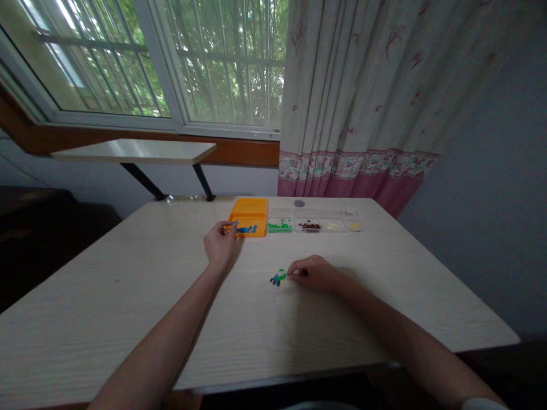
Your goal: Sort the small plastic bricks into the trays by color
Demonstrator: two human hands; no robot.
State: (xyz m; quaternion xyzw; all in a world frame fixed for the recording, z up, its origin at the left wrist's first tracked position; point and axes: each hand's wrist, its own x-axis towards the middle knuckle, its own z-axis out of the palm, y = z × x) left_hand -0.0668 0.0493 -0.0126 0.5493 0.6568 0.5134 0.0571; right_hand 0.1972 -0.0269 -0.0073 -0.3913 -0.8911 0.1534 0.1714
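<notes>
My left hand point(220, 242) is over the left edge of an orange box point(250, 208) with its lid folded back. Its thumb and fingers pinch a small blue piece point(235, 222). More small blue pieces point(248, 229) lie in the box. Lower down, my right hand point(316, 273) has its fingertips closed at the right end of a small cluster of green, blue and dark brown pieces point(277, 279). Whatever sits between those fingertips is too small to make out. One loose green piece point(281, 270) lies just behind the cluster.
Right of the orange box, a row of clear compartments holds green pieces point(280, 226), dark brown pieces point(310, 225), pale pieces point(334, 226) and yellow pieces point(354, 226). A grey round object point(299, 203) lies behind them. A raised shelf point(141, 151) stands at the back left of the wooden table point(141, 285).
</notes>
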